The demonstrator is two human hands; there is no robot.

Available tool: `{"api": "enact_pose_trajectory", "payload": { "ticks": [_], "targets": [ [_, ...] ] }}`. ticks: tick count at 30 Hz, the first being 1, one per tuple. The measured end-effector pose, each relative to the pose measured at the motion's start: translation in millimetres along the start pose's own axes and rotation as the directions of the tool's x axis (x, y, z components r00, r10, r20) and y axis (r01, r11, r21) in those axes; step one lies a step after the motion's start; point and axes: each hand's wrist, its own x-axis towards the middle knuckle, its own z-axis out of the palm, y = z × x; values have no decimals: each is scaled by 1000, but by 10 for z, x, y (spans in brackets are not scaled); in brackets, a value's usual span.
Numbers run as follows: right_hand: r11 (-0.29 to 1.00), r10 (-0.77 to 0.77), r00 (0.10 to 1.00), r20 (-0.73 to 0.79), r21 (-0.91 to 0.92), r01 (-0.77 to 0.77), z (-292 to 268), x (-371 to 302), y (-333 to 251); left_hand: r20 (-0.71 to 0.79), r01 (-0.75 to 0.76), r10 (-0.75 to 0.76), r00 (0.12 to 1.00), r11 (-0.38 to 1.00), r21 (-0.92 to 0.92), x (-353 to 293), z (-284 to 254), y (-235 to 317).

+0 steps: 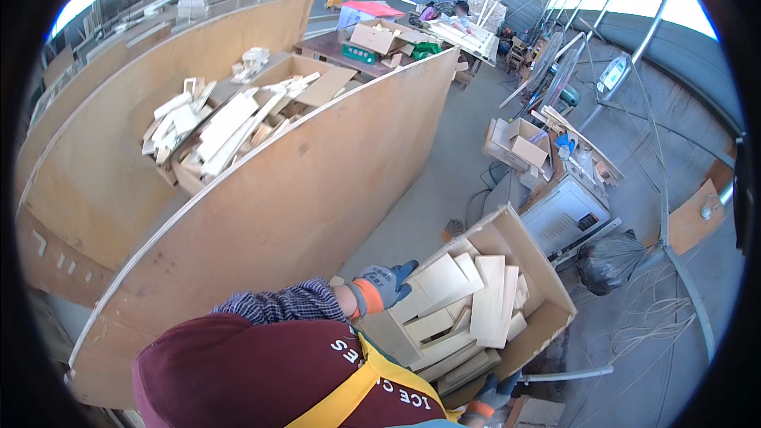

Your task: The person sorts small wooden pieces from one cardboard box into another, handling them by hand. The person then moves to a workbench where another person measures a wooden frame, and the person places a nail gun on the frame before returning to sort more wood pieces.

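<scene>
A cardboard box [547, 289] stands in front of me, filled with several pale wood pieces [487, 301] lying loosely at different angles. My left hand [383, 287], in a grey-blue glove with an orange cuff, grips the box at its left side; its forefinger points out past the rim. At the near right side my right hand [493, 396], gloved alike, holds the box's edge, and part of it is hidden by my clothing and the box. Whether the box is lifted or supported from below cannot be seen.
A tall plywood panel [293, 182] runs along my left. Behind it, cardboard cartons hold wood offcuts [238, 127]. A white cabinet [564, 214], a black bag [609, 260] and loose wire [650, 321] lie to the right. Farther off, a person [460, 14] is beside stacked boards.
</scene>
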Motion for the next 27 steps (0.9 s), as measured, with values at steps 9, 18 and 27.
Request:
{"api": "enact_pose_trajectory", "payload": {
  "ticks": [9,18,27],
  "targets": [
    [996,-86,969,233,41,79,1094,1914,21,-185,212,-220,958,975,-63,1111,-239,-305],
    [982,-104,972,209,-132,134,2214,3630,153,-343,85,-109,933,993,-84,2908,-454,-759],
    [989,-131,977,166,-41,140,2965,4815,232,-387,-89,73,919,996,-22,4609,-880,-948]
  ]
}}
